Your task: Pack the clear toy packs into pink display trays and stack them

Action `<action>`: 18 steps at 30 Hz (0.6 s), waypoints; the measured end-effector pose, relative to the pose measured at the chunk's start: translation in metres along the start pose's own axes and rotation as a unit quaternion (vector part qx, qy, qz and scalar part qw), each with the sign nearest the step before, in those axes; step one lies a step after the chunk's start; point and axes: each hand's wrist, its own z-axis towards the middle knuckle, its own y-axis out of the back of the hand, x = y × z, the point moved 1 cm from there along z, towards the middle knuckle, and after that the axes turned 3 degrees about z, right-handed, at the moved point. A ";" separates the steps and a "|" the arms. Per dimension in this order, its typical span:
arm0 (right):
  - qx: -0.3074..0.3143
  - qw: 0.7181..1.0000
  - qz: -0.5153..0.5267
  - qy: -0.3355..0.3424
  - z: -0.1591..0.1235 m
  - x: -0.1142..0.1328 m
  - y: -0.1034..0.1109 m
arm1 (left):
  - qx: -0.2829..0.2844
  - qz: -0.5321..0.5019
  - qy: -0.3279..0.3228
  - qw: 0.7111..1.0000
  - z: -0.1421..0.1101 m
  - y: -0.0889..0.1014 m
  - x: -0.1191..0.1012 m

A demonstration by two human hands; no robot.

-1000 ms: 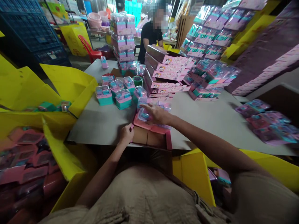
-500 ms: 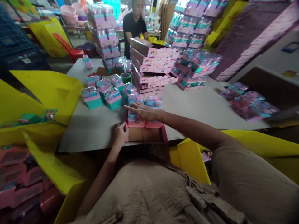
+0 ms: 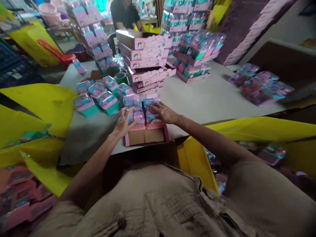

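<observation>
On the table's near edge lies a shallow pink cardboard tray with small clear-lidded boxes in its far part and bare brown cardboard in its near part. My left hand curls around the left side of a pink box, thumb and fingers on its clear lid. Beside it, my right hand is bent over another clear-lidded box, fingertips on top and thumb lower down. Two more boxes, one with a blue-tinted lid, sit behind these. The fingers partly hide both held boxes.
Several teal-based boxes stand left of the tray, near green tape. Stacked pink trays rise behind. Filled trays and loose boxes lie to the right. Yellow bins flank me; a person is at the back.
My left hand has left the tray's left side and moved onto the left box. My right hand has shifted from the left box to the right one. The view has tilted and turned.
</observation>
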 end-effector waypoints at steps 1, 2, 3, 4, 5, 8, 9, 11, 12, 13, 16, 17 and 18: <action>-0.025 0.999 0.017 -0.015 -0.005 0.002 0.007 | -0.016 -0.002 0.008 1.000 -0.010 0.002 -0.002; -0.060 0.997 0.034 -0.046 -0.012 0.005 0.015 | -0.038 0.001 0.034 0.999 -0.021 0.004 -0.003; -0.091 0.990 0.049 -0.095 -0.022 0.007 0.023 | -0.060 0.008 0.078 0.995 -0.034 0.006 -0.003; -0.100 0.980 0.064 -0.162 -0.033 0.009 0.027 | -0.071 0.018 0.140 0.987 -0.048 0.005 -0.004; -0.072 0.965 0.081 -0.240 -0.045 0.012 0.029 | -0.056 0.024 0.200 0.978 -0.061 0.003 -0.004; 0.142 0.883 0.143 -0.424 -0.069 0.023 0.012 | 0.076 0.038 0.301 0.950 -0.087 -0.007 -0.013; 0.197 0.857 0.160 -0.448 -0.072 0.029 0.003 | 0.112 0.049 0.313 0.942 -0.091 -0.011 -0.018; 0.232 0.840 0.171 -0.460 -0.071 0.040 -0.015 | 0.138 0.083 0.333 0.929 -0.090 -0.015 -0.027; 0.228 0.844 0.165 -0.456 -0.069 0.045 -0.021 | 0.137 0.101 0.343 0.924 -0.087 -0.016 -0.032; 0.222 0.850 0.152 -0.453 -0.066 0.050 -0.026 | 0.136 0.112 0.351 0.920 -0.084 -0.016 -0.036; 0.201 0.867 0.117 -0.441 -0.058 0.058 -0.027 | 0.142 0.114 0.361 0.914 -0.076 -0.017 -0.049; 0.197 0.871 0.112 -0.435 -0.057 0.059 -0.025 | 0.144 0.104 0.364 0.914 -0.075 -0.016 -0.052; 0.195 0.875 0.110 -0.428 -0.057 0.059 -0.022 | 0.144 0.085 0.365 0.916 -0.077 -0.015 -0.053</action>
